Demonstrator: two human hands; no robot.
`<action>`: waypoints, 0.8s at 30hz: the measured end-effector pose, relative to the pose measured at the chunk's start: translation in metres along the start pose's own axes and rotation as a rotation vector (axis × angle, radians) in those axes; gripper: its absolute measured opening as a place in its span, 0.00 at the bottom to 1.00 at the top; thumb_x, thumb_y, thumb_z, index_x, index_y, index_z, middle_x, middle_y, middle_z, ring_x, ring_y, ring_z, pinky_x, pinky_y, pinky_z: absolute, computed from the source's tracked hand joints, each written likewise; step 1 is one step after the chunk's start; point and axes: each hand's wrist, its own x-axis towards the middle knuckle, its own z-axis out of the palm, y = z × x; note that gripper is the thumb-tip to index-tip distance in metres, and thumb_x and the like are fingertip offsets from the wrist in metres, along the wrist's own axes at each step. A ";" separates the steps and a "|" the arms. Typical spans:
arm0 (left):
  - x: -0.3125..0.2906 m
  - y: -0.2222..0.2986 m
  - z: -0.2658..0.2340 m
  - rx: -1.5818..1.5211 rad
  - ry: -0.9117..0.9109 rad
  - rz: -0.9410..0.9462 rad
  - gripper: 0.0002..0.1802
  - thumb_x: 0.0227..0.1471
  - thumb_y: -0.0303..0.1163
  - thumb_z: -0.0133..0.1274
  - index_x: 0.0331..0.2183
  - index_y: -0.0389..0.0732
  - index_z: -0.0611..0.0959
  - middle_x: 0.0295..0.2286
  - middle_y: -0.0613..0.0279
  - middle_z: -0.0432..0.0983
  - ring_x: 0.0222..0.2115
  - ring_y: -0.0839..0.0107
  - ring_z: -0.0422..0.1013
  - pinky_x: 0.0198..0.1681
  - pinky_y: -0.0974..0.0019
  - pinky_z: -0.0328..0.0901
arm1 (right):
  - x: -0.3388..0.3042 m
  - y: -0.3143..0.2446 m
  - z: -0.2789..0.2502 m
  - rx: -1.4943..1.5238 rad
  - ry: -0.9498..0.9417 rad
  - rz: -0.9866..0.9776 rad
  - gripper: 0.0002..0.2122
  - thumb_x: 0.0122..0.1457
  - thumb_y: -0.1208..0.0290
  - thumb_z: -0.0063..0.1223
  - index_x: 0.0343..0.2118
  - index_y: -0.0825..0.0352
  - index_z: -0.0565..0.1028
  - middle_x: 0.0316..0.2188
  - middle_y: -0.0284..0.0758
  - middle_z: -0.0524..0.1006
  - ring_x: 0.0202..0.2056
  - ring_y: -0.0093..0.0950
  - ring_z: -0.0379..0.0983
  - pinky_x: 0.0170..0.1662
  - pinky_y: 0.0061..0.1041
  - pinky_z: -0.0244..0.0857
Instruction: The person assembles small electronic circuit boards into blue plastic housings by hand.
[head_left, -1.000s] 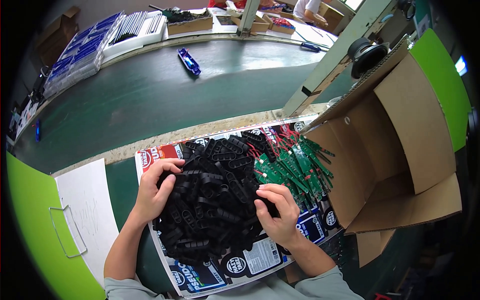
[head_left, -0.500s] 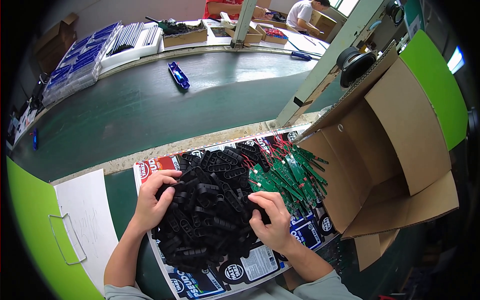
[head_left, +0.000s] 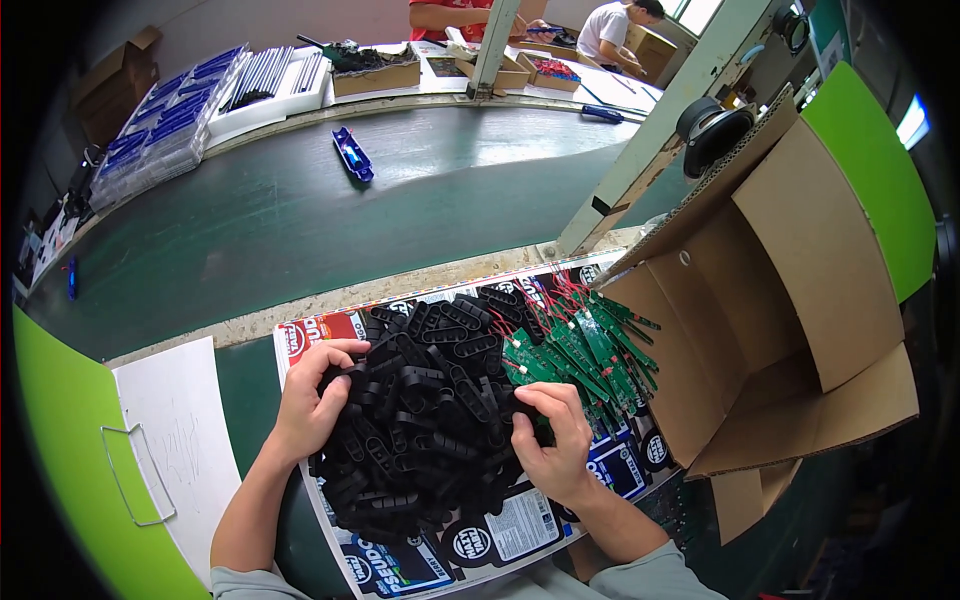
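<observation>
A heap of small black oblong plastic parts with slots (head_left: 425,420) lies in front of me on a printed sheet (head_left: 515,525). At its left edge, my left hand (head_left: 315,395) rests with bent fingers, thumb and forefinger apart against the parts. My right hand (head_left: 558,440) is at the heap's right edge, fingers curled and a gap between thumb and forefinger; no part is plainly held there. Just beyond the right hand lie narrow green circuit boards (head_left: 590,350) with red wires. The fingertips at the heap are partly hidden among the black parts.
An open cardboard box (head_left: 780,330) stands at the right. Beyond the sheet runs a green conveyor belt (head_left: 240,230) carrying a blue housing (head_left: 352,155). A metal post (head_left: 635,165) rises at its near edge. White paper (head_left: 180,420) lies left. Two people work across the belt.
My right hand has shifted slightly to the right along the heap's edge. My left hand stays nearly in place. The blue housing has moved a little left on the belt.
</observation>
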 end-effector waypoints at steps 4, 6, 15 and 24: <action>0.000 0.000 0.000 -0.021 -0.003 -0.002 0.05 0.50 0.18 0.48 0.33 0.33 0.74 0.48 0.50 0.80 0.47 0.62 0.75 0.56 0.60 0.66 | -0.001 -0.001 0.000 0.012 0.029 0.064 0.20 0.50 0.87 0.60 0.49 0.71 0.77 0.44 0.42 0.77 0.41 0.36 0.76 0.45 0.30 0.71; 0.000 0.002 -0.001 -0.008 -0.007 0.005 0.06 0.50 0.17 0.47 0.33 0.33 0.75 0.48 0.49 0.80 0.47 0.62 0.75 0.56 0.60 0.67 | -0.001 -0.003 -0.001 0.021 0.035 0.085 0.20 0.50 0.86 0.59 0.49 0.71 0.77 0.44 0.42 0.75 0.40 0.34 0.76 0.44 0.29 0.71; 0.001 -0.001 -0.001 0.012 -0.017 0.047 0.08 0.48 0.17 0.44 0.33 0.32 0.76 0.49 0.49 0.81 0.48 0.59 0.75 0.56 0.59 0.67 | -0.002 0.002 -0.004 -0.017 0.054 0.023 0.20 0.49 0.85 0.65 0.47 0.69 0.77 0.42 0.41 0.74 0.39 0.35 0.74 0.40 0.29 0.71; -0.001 0.001 -0.002 0.036 -0.011 0.057 0.10 0.44 0.17 0.43 0.31 0.32 0.77 0.48 0.48 0.81 0.48 0.57 0.75 0.56 0.58 0.67 | -0.004 0.004 -0.001 0.043 0.065 0.021 0.17 0.53 0.85 0.67 0.46 0.69 0.77 0.39 0.41 0.78 0.37 0.36 0.77 0.39 0.30 0.72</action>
